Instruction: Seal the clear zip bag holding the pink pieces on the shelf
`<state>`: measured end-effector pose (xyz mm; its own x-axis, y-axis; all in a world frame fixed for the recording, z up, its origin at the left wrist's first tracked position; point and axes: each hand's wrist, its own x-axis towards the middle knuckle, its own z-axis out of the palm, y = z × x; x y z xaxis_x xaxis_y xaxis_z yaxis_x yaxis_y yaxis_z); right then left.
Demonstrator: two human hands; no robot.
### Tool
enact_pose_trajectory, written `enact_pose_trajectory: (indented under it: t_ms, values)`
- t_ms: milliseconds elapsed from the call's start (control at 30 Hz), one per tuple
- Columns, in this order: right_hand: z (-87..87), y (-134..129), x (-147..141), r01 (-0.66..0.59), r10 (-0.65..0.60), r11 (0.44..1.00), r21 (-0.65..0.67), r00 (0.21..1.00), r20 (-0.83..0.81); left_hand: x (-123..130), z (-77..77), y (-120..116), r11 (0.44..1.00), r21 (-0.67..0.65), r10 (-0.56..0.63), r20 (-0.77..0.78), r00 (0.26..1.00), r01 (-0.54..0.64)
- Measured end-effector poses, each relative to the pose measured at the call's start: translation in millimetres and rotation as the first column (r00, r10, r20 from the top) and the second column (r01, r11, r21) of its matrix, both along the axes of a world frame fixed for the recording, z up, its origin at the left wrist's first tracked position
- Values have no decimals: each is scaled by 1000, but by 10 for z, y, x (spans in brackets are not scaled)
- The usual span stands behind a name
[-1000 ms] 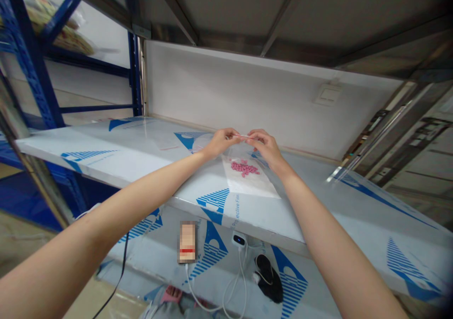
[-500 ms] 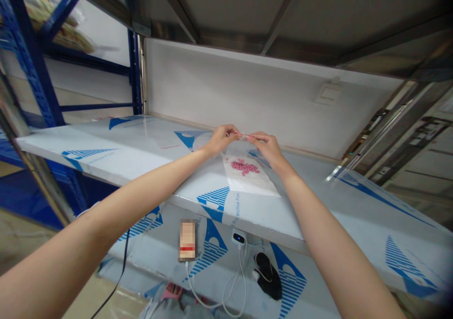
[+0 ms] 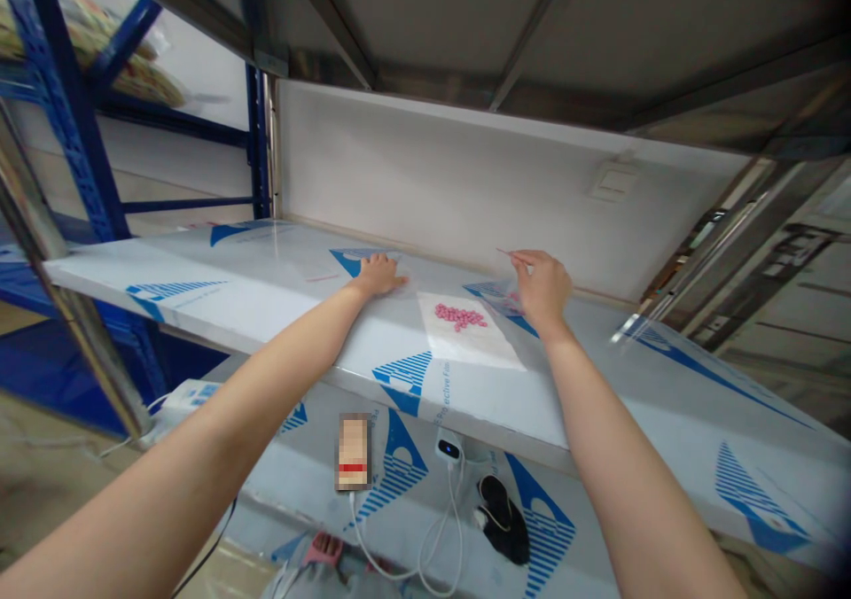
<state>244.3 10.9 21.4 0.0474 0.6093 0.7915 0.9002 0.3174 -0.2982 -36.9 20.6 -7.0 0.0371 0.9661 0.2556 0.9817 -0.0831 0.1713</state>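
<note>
On the shelf [image 3: 219, 267], a flat plastic bag [image 3: 469, 338] of pink pills [image 3: 460, 317] lies, light and slippery, best taken by its edge. Left hand [image 3: 378, 276] rests open; right hand [image 3: 542, 289] seems to pinch a thin strip [image 3: 509, 254].

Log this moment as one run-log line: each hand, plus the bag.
left hand: resting on film-covered shelf | right hand: raised, pinching thin pink strip | plastic bag of pink tablets: lying on shelf between hands
</note>
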Motion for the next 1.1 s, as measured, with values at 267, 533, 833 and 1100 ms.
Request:
enact_pose_trajectory:
  t_ms: [267, 533, 833, 1100]
  values:
    - [-101, 8, -107, 65, 105, 835, -547, 956, 273, -92, -25, 117, 999, 8, -33, 93, 995, 33]
    - [-41, -4, -130, 96, 40, 855, -510, 968, 248, -118, -28, 134, 998, 32, -57, 146, 988, 53]
    - [-65, 27, -140, -101, 184, 853, -513, 976, 113, -117, 32, 10, 952, 290, 16, 256, 966, -93]
    - [-58, -89, -433, -772, 666, 546, -326, 636, -390, 417, 122, -188, 538, 755, -790, 296, 537, 375]
